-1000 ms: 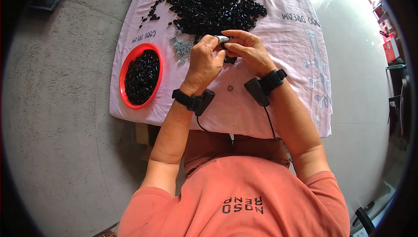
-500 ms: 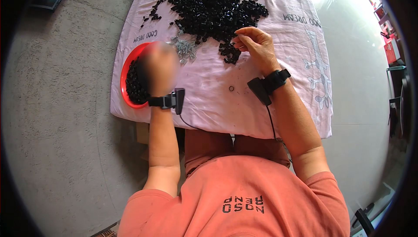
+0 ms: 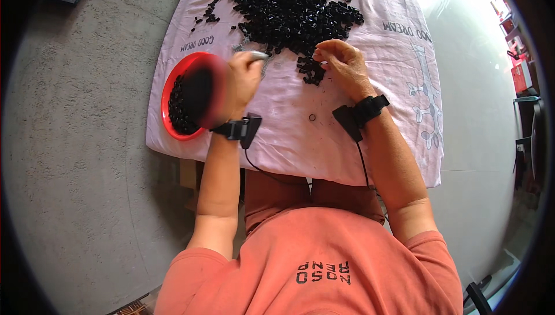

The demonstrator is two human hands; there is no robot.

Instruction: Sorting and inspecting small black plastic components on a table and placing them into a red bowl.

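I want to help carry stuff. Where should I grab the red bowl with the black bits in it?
Probably take the red bowl by its rim with both hands, one on each side, coming from the near table edge. It is round, shallow and open-topped, filled with loose black pieces, so keep it level. The person's left hand is right beside it.

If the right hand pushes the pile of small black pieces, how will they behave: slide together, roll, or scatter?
The black pieces lie loose, with strays around the heap, so they would probably scatter rather than move as one. They look short and rounded, so some may roll. The cloth is soft and wrinkled, which likely slows them near the right hand.
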